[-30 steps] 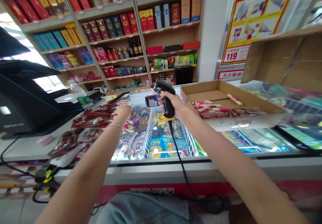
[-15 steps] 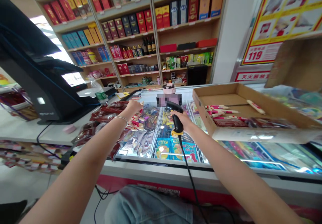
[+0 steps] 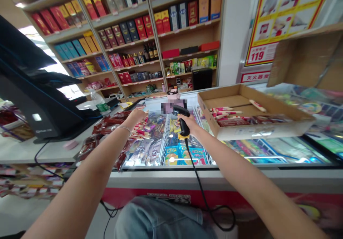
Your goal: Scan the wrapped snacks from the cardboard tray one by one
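Observation:
My right hand [image 3: 189, 122] is wrapped around the black and yellow handle of a barcode scanner [image 3: 183, 127]. The scanner's head points left, and its black cable [image 3: 197, 174] hangs down over the freezer's front edge. Out to the left, my left hand [image 3: 137, 116] is closed above the white and red wrapped sticks [image 3: 141, 133] on the freezer's glass top. Its fingertips are small and partly hidden, so whatever they hold cannot be made out. Brown-red shiny packets [image 3: 103, 126] lie in a heap beside and under my left forearm.
An open cardboard box [image 3: 230, 97] with wrapped sticks and dark packets stands on the freezer at right. Behind the hands is a pink item [image 3: 173, 95]. At left are a black checkout terminal [image 3: 43, 106] and a plastic bottle [image 3: 99, 103]. Shelves [image 3: 134, 54] line the back.
The view has turned a little to the right, so the shelves and box sit further left. Both hands keep nearly the same places over the freezer, and the scanner stays in my right hand.

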`<move>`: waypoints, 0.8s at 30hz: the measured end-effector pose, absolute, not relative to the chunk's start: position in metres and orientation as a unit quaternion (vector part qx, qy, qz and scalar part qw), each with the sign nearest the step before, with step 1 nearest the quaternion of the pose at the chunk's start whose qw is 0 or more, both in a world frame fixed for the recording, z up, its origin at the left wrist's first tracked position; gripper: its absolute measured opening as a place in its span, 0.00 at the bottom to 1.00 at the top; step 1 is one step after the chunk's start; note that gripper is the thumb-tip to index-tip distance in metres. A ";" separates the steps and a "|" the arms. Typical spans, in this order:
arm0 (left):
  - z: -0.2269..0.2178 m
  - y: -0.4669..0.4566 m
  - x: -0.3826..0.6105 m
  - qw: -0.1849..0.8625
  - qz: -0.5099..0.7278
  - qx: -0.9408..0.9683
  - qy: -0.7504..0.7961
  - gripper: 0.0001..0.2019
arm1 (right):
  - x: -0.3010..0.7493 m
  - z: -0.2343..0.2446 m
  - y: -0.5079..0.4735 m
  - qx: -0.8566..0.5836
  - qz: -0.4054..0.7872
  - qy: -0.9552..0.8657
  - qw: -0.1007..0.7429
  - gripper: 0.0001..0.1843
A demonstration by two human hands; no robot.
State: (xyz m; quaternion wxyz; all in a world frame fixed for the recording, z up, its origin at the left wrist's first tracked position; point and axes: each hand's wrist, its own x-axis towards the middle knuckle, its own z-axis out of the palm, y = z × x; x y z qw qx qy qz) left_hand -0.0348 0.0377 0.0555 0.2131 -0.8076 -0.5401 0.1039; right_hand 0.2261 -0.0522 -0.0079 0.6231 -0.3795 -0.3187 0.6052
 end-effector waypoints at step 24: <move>0.014 -0.044 0.021 0.096 -0.380 -0.694 -0.605 0.12 | 0.224 -0.012 -0.058 -0.316 0.566 -0.286 0.706 0.27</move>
